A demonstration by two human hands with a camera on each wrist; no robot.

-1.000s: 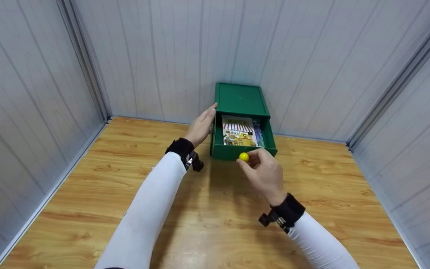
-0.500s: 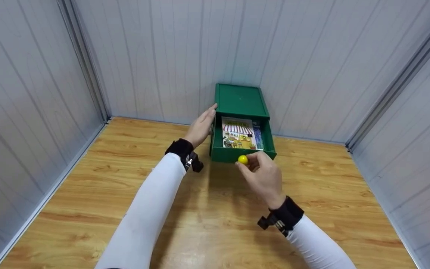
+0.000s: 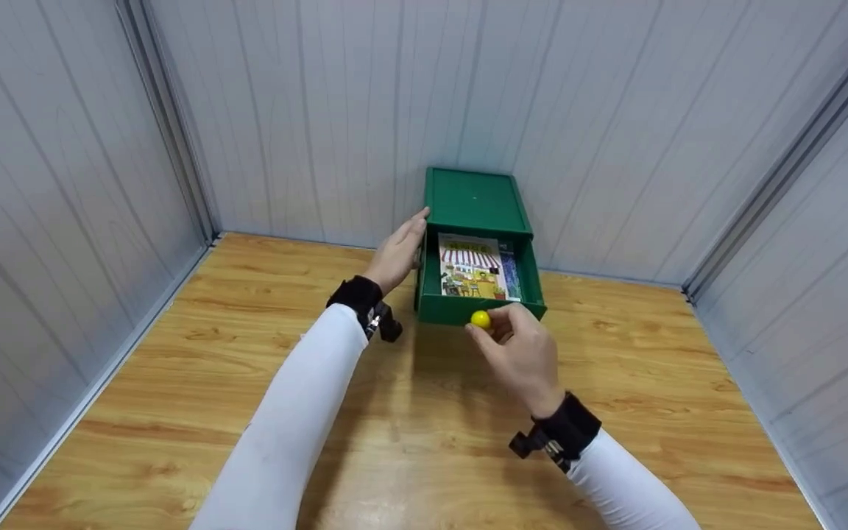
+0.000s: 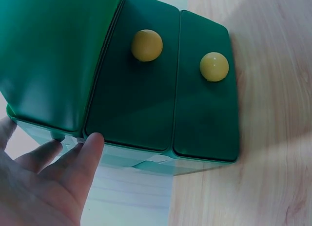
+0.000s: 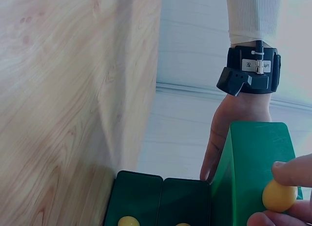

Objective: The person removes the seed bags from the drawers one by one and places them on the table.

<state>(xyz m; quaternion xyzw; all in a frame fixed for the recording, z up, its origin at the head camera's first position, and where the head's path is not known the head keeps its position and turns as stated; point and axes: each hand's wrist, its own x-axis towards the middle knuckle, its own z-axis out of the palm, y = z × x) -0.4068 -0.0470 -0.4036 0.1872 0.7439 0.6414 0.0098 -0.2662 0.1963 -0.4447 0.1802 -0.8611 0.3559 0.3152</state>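
Note:
A green drawer cabinet (image 3: pixel 477 200) stands against the back wall. Its top drawer (image 3: pixel 442 309) is pulled out toward me. My right hand (image 3: pixel 523 353) pinches the yellow knob (image 3: pixel 481 319) on that drawer's front, thumb on one side and fingertips on the other. Inside the drawer lie an illustrated booklet (image 3: pixel 471 271) and a dark bluish one (image 3: pixel 510 271) partly under it. With extended fingers, my left hand (image 3: pixel 397 254) rests against the cabinet's left side. In the left wrist view, two lower drawers (image 4: pixel 134 99) with round yellow knobs (image 4: pixel 214 66) are closed.
The cabinet sits on a wood-grain surface (image 3: pixel 247 353). Pale panelled walls (image 3: pixel 321 110) enclose it at the back, left and right. Black camera bands (image 3: pixel 567 427) are strapped round both wrists.
The top drawer has come slightly further out with my right hand on its knob, showing more of the booklets. My left hand stays at the cabinet's side.

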